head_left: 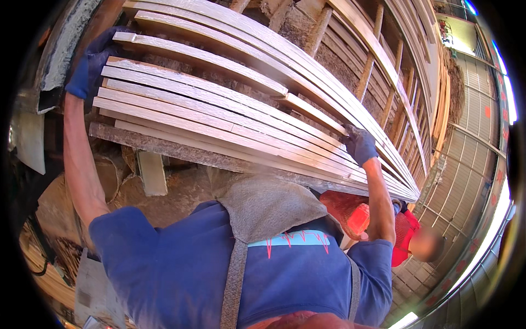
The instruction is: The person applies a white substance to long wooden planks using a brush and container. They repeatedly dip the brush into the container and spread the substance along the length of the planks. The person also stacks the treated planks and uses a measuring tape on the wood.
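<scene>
My left hand [97, 63], in a dark blue glove, reaches to the left ends of the wooden strips [219, 115]. Its fingers lie in shadow beside the end of a loose strip [203, 60], and their grip is hidden. My right hand [360, 145], also gloved, is closed on the right end of a shorter-looking wooden strip [313, 111]. That strip partly shows beyond the loose one's right end. Several pale, rough-sawn strips lie side by side between my arms. Farther off, more long strips [263, 41] run parallel, with a gap between the two groups.
A brown beam [164, 147] runs under the near strips. Beyond are crossbars [320, 30] with sawdust between them and more long boards. At the right is a person in red [405, 233], near a red machine part [345, 211]. A metal edge [61, 49] stands at the far left.
</scene>
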`<state>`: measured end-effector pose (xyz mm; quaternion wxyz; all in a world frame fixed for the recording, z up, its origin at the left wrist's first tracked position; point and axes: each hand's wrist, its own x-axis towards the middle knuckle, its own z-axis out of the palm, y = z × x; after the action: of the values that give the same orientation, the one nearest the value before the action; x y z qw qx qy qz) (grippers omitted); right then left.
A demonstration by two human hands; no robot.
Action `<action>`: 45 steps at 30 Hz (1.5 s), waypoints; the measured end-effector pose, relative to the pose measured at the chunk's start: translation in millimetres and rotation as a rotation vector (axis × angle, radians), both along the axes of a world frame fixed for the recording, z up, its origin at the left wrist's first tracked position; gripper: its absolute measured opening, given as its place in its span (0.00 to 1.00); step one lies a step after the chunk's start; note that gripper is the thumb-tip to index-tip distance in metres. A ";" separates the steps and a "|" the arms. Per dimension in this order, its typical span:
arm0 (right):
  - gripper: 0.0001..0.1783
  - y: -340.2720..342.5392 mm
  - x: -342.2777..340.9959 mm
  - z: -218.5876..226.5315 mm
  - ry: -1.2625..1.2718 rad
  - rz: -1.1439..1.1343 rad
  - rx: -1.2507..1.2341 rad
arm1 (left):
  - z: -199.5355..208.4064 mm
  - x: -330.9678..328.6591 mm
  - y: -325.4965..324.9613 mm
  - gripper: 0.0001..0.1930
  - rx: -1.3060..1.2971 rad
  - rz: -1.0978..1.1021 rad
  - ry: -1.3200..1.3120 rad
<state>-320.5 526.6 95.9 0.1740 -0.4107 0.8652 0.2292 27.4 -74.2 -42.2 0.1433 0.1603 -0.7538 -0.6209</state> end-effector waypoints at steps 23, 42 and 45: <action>0.19 -3.7 2.0 -3.6 -0.013 -0.051 0.056 | -6.6 4.5 -12.7 0.26 -0.055 -0.014 -0.127; 0.19 -6.0 1.5 -3.1 -0.009 -0.051 0.095 | -7.7 2.2 -9.3 0.22 -0.037 -0.006 -0.058; 0.18 -5.2 -2.0 -3.8 -0.011 -0.024 0.106 | 12.4 -3.4 -1.3 0.22 -0.300 -0.049 -0.074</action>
<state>-322.5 521.4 92.1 0.2032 -0.3919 0.8556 0.2704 23.9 -75.5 -29.8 0.1225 0.1415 -0.8466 -0.4982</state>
